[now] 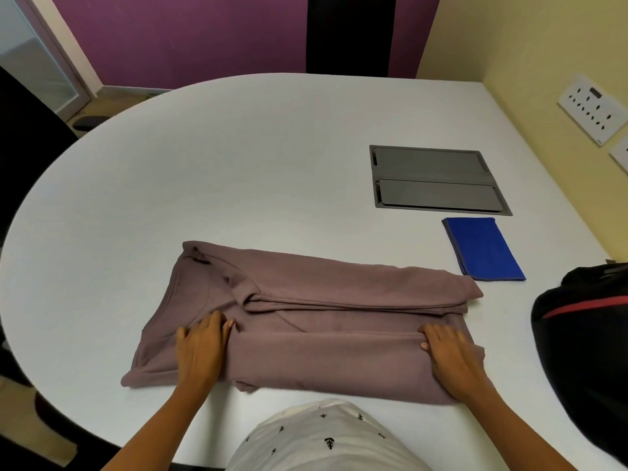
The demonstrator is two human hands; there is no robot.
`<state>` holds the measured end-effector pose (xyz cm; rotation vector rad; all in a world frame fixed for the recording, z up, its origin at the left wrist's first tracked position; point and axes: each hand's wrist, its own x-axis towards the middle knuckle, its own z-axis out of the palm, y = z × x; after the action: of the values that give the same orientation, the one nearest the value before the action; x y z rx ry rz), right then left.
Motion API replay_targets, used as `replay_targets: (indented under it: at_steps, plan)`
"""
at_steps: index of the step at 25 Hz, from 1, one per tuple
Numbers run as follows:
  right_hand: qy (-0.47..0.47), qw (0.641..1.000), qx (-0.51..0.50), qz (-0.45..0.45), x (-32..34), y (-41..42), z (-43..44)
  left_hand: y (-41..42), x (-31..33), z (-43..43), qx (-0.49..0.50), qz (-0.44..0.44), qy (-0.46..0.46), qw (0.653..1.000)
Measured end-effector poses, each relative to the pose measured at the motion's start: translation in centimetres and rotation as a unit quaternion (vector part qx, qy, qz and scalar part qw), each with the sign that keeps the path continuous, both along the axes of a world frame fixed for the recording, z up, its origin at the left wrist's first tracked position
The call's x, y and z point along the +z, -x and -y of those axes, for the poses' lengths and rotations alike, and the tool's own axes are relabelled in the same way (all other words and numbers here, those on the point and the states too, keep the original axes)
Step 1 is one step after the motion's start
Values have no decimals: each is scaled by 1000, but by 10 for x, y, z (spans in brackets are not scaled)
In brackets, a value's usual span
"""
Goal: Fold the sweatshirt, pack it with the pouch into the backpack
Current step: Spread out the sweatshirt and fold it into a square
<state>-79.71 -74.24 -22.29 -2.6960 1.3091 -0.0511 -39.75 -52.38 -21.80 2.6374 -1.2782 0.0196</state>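
A mauve sweatshirt lies flat across the near part of the white table, collar to the left, with its far and near sides folded in toward the middle. My left hand presses on the near folded flap close to the collar. My right hand presses on the same flap at the hem end, thumb at the fold's edge. A flat blue pouch lies on the table beyond the sweatshirt on the right. The black backpack with a red stripe sits at the table's right edge.
A grey recessed cable hatch is set into the table behind the pouch. A white socket panel is on the yellow wall at right. A dark chair stands at the left beyond the table's rim.
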Motion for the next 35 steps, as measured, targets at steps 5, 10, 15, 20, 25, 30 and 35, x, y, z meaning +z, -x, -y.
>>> replay_targets:
  at_steps: [5, 10, 15, 20, 25, 30, 35]
  plan:
    - [-5, 996, -66, 53, -13, -16, -20, 7, -5, 3, 8, -10, 46, 999]
    - [-21, 997, -69, 30, -34, -14, -30, 12, -30, 0, -69, -69, -28, 995]
    - [6, 989, -106, 105, -33, -23, -18, 6, -27, 12, -32, -117, 2, 993]
    - [95, 987, -84, 98, -24, -31, 5, -1, -17, 35, -70, -85, 52, 992]
    - [140, 990, 0, 30, -25, -34, 52, -24, -16, 64, -196, 20, 28, 980]
    - [160, 985, 26, 52, -10, -25, 61, -28, 9, 69, -187, 29, 106, 976]
    - [136, 987, 39, 76, -15, -2, 25, -14, 6, 22, -203, 17, 68, 977]
